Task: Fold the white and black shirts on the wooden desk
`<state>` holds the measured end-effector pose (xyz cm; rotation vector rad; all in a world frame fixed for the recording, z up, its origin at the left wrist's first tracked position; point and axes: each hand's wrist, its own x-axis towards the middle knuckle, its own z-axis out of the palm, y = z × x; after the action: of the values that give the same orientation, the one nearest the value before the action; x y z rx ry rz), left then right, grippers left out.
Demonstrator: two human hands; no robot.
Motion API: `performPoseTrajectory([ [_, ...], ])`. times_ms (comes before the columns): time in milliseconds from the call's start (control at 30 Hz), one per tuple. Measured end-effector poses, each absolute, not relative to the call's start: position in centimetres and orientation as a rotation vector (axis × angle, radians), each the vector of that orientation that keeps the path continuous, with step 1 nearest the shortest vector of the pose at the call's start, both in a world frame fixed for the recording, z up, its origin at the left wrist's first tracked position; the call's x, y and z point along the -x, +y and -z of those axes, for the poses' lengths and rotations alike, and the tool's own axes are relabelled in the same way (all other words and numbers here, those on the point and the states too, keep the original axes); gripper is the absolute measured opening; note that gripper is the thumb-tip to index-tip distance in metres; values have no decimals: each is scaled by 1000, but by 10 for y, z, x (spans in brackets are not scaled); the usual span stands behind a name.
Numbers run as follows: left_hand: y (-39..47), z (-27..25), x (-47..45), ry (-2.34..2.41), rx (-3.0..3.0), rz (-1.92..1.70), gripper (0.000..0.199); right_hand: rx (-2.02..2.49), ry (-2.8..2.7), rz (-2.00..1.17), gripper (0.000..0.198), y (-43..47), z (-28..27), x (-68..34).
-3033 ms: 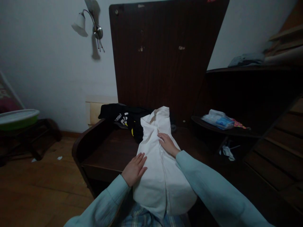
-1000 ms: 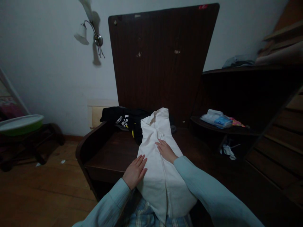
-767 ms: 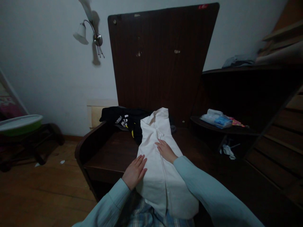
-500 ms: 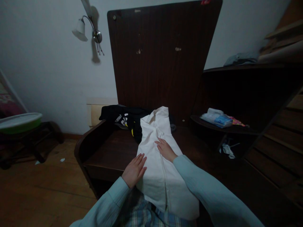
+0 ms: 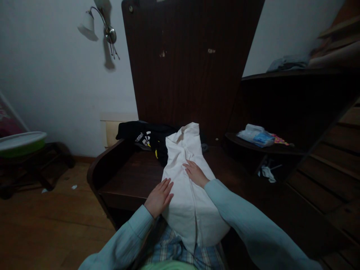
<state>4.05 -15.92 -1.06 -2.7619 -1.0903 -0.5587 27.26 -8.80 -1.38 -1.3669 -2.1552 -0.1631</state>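
Note:
A white garment (image 5: 182, 202), partly folded with a collar-like edge at its far end, lies over the dark wooden desk (image 5: 126, 176) and hangs down toward the plaid cloth on my lap. My left hand (image 5: 158, 197) rests flat on the garment's left edge, fingers stretched out. Across its middle, my right hand (image 5: 196, 173) lies palm down beside a long crease, fingers extended. Neither hand grips the cloth. Just behind the garment is a black piece of clothing (image 5: 135, 131) with white and yellow print, partly covered by it.
A plastic-wrapped packet (image 5: 255, 135) lies on the corner shelf (image 5: 281, 150) at right. Folded clothes (image 5: 289, 62) sit on the upper shelf. A green basin with a whitish top (image 5: 22, 144) stands on a dark stool at left. Behind the desk rises a dark wooden panel (image 5: 191, 67).
The view has tilted slightly downward, and the garment's near edge has shifted, its lower right corner now drawn in and less spread. Both hands stay flat in nearly the same places.

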Motion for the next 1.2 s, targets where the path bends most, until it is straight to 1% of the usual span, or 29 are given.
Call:
performPoseTrajectory([
  [300,-160,11,-41,-1122,2799,572,42,1392,-2162,198,33,-88,15,-272],
  [467,-157,4,-37,-1157,2925,621,43,1369,-2165,208,32,-89,14,-272],
  [667,-142,-3,-28,-1223,3090,777,41,1352,-2172,206,32,-87,17,-274],
  [833,-134,4,-28,-1317,2939,986,37,1351,-2173,188,32,-85,20,-275],
  [933,-130,4,-25,-1539,2720,1103,33,1366,-2174,203,33,-85,20,-275],
  [1067,-126,-5,-24,-1796,2605,989,19,1360,-2177,206,33,-85,20,-276],
  [1200,-124,-13,-29,-1812,2703,864,15,1332,-2173,193,32,-85,20,-277],
])
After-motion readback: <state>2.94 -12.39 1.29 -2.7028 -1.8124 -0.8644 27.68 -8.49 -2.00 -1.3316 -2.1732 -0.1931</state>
